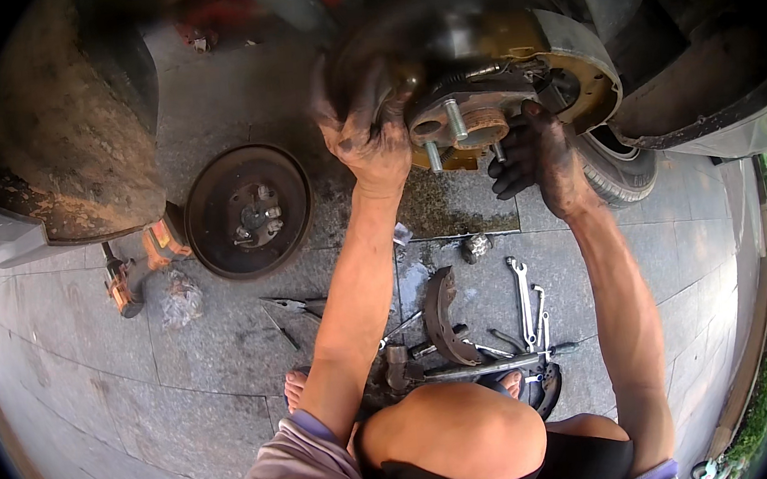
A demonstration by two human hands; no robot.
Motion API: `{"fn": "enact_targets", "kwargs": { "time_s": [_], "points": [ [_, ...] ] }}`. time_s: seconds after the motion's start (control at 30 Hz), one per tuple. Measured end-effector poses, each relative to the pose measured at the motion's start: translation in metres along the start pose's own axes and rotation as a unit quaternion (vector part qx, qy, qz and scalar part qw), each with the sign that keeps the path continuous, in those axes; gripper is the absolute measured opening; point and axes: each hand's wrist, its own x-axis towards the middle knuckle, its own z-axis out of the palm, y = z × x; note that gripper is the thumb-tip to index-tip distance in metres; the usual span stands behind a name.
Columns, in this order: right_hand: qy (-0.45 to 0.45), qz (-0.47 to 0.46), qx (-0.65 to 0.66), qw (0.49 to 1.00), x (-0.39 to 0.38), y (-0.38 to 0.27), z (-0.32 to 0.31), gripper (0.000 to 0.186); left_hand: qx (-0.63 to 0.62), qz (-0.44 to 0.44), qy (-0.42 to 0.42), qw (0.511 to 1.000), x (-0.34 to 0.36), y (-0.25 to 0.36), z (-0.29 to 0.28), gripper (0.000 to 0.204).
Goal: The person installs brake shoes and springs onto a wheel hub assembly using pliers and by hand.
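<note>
Head view: greasy hands, left [372, 139] and right [537, 158], grip the wheel hub [469, 120], studs pointing downward-outward; brake drum [248, 211] lies well apart on paving.

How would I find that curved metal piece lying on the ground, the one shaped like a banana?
Start at the wheel hub that both greasy hands are working on, then look straight down the stone floor toward the person's knee. Just above the knee lies the brake shoe, between the pliers and the wrenches. It is the only wide, curved, rusty-brown band; its neighbours are thin, straight and silvery.
</note>
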Motion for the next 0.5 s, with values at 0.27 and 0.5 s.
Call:
{"fn": "enact_targets", "kwargs": {
  "time_s": [0.27, 0.5],
  "points": [
    [-0.025, -0.004, 0.038, 0.999, 0.004, 0.010, -0.004, 0.090, 0.046, 0.006, -0.003, 0.999, 0.003, -0.001, -0.001, 0.044],
    [-0.030, 0.017, 0.053, 0.998, 0.005, 0.013, -0.001, 0.095, 0.019, 0.016, -0.005, 1.000, 0.005, -0.003, -0.001, 0.041]
  ]
}}
